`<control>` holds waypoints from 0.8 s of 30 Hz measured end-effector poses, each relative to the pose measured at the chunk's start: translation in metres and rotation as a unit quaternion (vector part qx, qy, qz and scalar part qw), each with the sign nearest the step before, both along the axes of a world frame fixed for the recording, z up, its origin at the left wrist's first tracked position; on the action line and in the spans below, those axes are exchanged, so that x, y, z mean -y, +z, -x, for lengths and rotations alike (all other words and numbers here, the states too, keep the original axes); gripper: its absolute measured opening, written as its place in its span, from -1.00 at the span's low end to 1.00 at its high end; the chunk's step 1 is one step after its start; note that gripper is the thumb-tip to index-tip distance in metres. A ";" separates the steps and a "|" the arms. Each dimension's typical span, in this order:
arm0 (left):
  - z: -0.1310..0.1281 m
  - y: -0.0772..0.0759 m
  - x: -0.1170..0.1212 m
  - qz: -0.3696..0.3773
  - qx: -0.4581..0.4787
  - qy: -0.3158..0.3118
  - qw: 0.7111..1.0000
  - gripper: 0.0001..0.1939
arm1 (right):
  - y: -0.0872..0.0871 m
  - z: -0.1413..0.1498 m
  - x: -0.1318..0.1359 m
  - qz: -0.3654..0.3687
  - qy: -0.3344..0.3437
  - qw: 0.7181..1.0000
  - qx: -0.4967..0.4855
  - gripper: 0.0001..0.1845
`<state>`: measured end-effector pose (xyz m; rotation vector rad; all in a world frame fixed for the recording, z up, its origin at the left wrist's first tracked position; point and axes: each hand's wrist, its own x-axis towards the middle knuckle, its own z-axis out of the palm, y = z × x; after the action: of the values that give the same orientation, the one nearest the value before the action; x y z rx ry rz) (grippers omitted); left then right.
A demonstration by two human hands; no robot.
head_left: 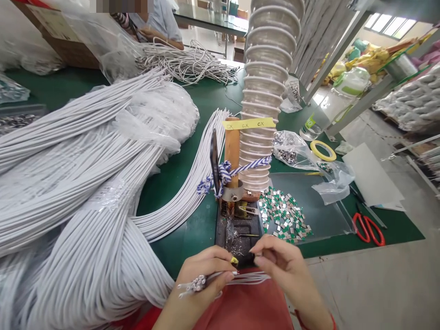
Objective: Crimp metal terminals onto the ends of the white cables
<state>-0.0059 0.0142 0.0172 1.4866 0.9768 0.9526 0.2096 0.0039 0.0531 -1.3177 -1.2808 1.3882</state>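
Note:
My left hand (202, 277) is closed around a small bundle of white cables (197, 284), whose cut ends stick out on the left. One cable tip shows between its thumb and fingers, and a bit of yellow covers a fingertip. My right hand (287, 268) is just to the right, thumb and forefinger pinched on something too small to make out. Beyond both hands stands a black base (220, 233) littered with scraps. An upright soldering iron with a wooden handle (232, 153) is clamped above it, bound with blue-and-white cord. Small metal-and-green connectors (285, 215) lie heaped to its right.
A clear ribbed hose (266, 82) hangs behind the iron. Large white cable bundles (85, 192) fill the left. Red-handled scissors (368, 229), yellow tape (323, 151) and a bottle (330, 110) are on the right. Another person (158, 23) sits across the table.

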 end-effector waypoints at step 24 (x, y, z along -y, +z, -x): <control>-0.006 0.013 -0.001 -0.018 -0.007 0.090 0.996 -0.81 | -0.007 0.043 0.007 0.019 -0.006 1.000 0.000 -0.96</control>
<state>0.0003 0.0151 0.0302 1.4537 1.1239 1.0955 0.1661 -0.0030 0.0460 -1.3485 -1.2500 1.4120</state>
